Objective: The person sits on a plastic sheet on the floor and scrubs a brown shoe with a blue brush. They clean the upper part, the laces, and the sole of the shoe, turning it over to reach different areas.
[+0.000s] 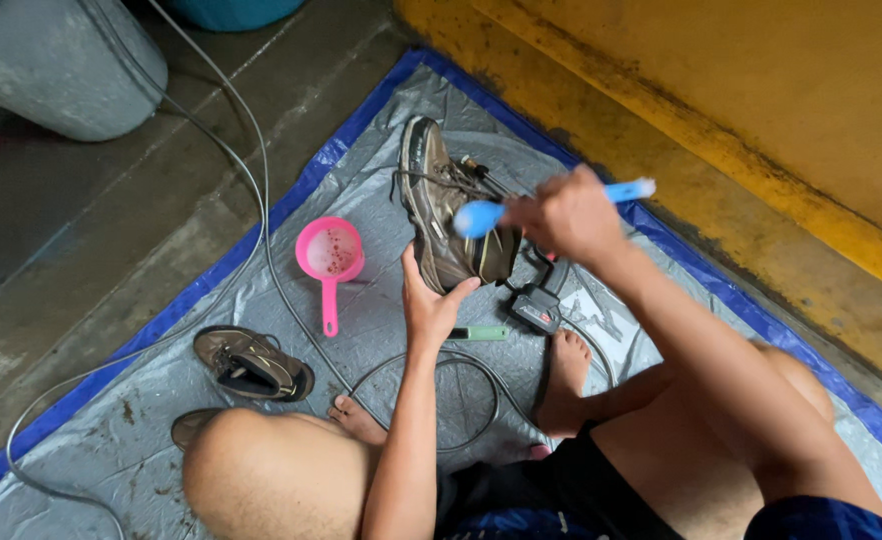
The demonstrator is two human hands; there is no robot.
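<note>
At the far left I am seeing a grey metal drum [61, 65] standing on the wet concrete floor [51, 250], with a grey hose [261, 210] running down from it across the blue-edged silver tarp [361, 130]. Lower down, a brown shoe [253, 363] is lying on its side on the tarp, just beside my bent left knee. Right of it, a pink plastic scoop [329, 255] with a long handle is sitting on the tarp, apart from both shoes.

My left hand [429, 305] is bracing the second brown shoe [441, 200], fingers spread and pressing against its side near the heel, the thumb touching the upper; the shoe is standing tilted on the tarp in the middle of the view, sole turned toward the left. A green-handled tool [479, 333] is lying just beside my left wrist.

My right hand [566, 215] is closing its fingers tightly around the blue handle of a brush [481, 217], whose head is resting over the shoe's laces. Below, a black device [534, 308] with a red patch is sitting near my right foot; it is possibly a small pump, though I cannot tell. A yellow painted curb [761, 190] is bordering the tarp at the right.
</note>
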